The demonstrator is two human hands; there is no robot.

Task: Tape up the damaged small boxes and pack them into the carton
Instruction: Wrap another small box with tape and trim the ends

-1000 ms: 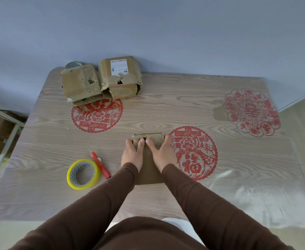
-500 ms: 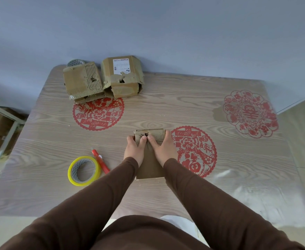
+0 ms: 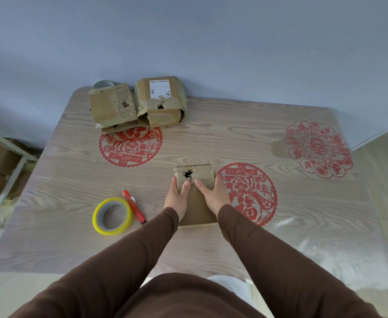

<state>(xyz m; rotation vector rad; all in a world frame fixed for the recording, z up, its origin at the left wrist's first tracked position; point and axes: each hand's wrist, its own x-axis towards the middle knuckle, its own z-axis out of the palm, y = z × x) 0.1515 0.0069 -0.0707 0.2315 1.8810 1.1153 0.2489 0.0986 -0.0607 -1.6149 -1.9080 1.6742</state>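
Hands: left hand [image 3: 178, 195] and right hand [image 3: 212, 194] press flat-fingered on near small box [image 3: 195, 193].
Done: none visibly taped; hole [image 3: 187, 173] open.
Left: taping all, packing; tape roll [image 3: 112, 215] untouched.

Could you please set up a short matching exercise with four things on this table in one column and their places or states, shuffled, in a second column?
Things:
1. yellow tape roll
2. red marker
3. box with the white label
4. box with the torn hole

Places or states:
A. under both hands, near the table's middle
B. at the far edge, by the wall
C. lying flat, left of the hands, nearest the front-left
D. lying between the tape roll and the left hand

Pairs: 1-C, 2-D, 3-B, 4-A
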